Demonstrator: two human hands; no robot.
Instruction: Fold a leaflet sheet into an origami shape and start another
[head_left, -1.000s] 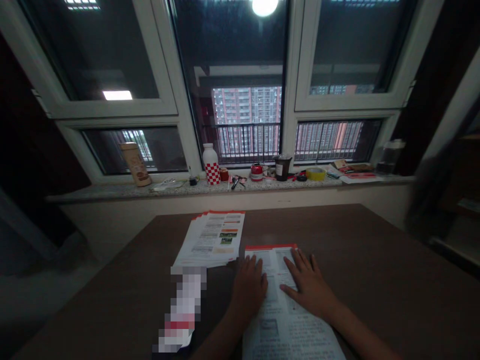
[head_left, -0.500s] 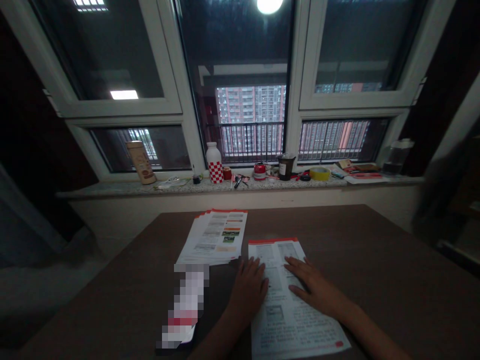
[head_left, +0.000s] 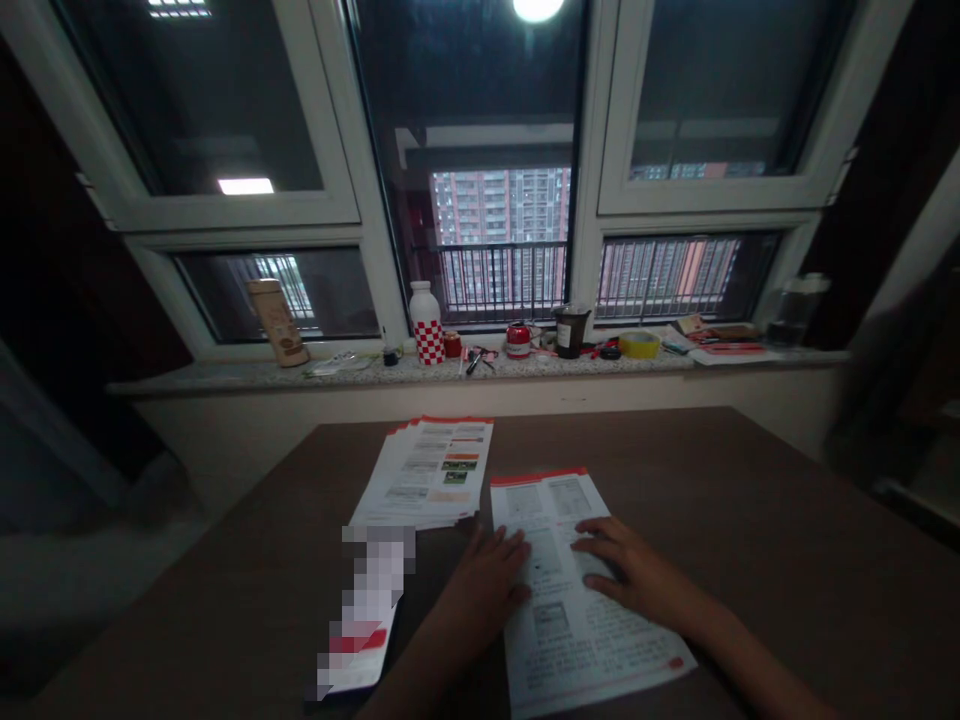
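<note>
The person's left hand (head_left: 487, 585) lay palm down on the dark brown table (head_left: 757, 510), its fingertips (head_left: 517, 548) touching the left edge of a printed leaflet (head_left: 570, 610). The right hand (head_left: 637, 575) rested open on the leaflet's right side, with its fingers (head_left: 592, 545) spread flat across the page. Neither hand gripped or lifted the paper; both pressed on it with relaxed, open fingers. The leaflet, red-edged along its top, lay between the hands and partly under the right one. Just beyond the left hand was a fanned stack of similar leaflets (head_left: 424, 475). Nearer the person, a mosaic-obscured object (head_left: 367, 610) lay on the table. Beyond the table, a granite windowsill (head_left: 225, 375) held a red-checked white bottle (head_left: 427, 325), a dark cup (head_left: 570, 332), and a yellow tape roll (head_left: 639, 345).
</note>
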